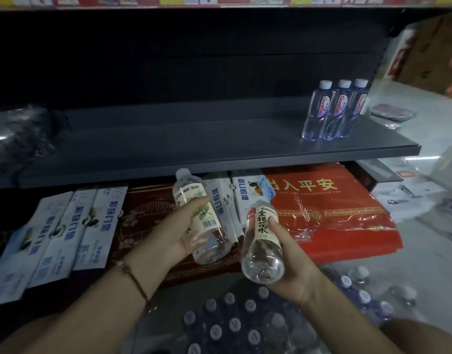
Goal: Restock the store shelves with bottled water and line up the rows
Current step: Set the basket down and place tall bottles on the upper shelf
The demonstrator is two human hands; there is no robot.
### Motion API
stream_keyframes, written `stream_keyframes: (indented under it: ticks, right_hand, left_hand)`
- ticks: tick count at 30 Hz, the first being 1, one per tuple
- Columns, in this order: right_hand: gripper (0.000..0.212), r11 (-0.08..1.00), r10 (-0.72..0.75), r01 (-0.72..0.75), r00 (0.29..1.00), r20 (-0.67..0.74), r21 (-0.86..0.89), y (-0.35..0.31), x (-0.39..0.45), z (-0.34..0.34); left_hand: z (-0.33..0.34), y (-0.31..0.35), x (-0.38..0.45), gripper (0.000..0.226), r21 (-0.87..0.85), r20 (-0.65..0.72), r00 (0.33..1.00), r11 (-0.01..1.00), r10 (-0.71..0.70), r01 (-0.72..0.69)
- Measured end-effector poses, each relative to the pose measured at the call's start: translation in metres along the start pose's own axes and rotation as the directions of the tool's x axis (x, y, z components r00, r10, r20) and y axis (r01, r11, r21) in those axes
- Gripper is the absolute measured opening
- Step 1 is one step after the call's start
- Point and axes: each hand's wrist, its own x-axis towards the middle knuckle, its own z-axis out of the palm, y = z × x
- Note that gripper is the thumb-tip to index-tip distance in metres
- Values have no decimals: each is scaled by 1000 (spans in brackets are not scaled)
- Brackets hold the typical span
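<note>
Below the dark grey metal shelf [219,152] bearing three purple-labelled water bottles [332,112], the left hand [180,232] grips a clear cream-labelled bottle [199,215] and the right hand [288,259] grips another clear cream-labelled bottle [264,241].

A dark metal shelf [219,146] spans the dim view. Pale floor [424,134] shows at three o'clock, cardboard boxes [429,47] at two.
</note>
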Motion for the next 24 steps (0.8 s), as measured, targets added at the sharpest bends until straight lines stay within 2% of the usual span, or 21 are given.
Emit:
stream_keyframes:
  ticks: [4,7,9,12,14,18,21,24]
  right_hand:
    - [50,974,-104,94,994,-36,-204,-3,-11,9]
    - [54,894,-207,155,975,-80,-420,-5,-28,24]
    - [55,820,-283,208,957,-61,-533,-10,-42,43]
    - [50,714,-359,317,931,61,-625,-24,-60,86]
    - [44,705,-382,376,916,124,-602,-36,-69,121]
    - [35,727,-396,420,903,168,-544,-58,-75,188]
    - [51,629,-408,459,882,236,-627,-69,-71,231]
    - [73,506,-433,512,847,308,-694,-81,-67,269]
  left_hand:
    - [2,0,-11,54,110,93,996,994,-7,-3]
    - [2,8,-23,77,265,125,988,957,88,-118]
    - [6,27,-35,70,327,133,974,919,185,-219]
    - [16,71,-52,54,339,140,932,868,335,-364]
    - [20,109,-57,46,345,111,878,810,466,-474]
    - [27,192,-64,42,372,86,722,650,687,-663]
    - [30,250,-65,34,488,112,611,492,783,-720]
    - [25,294,-60,42,624,133,505,324,853,-711]
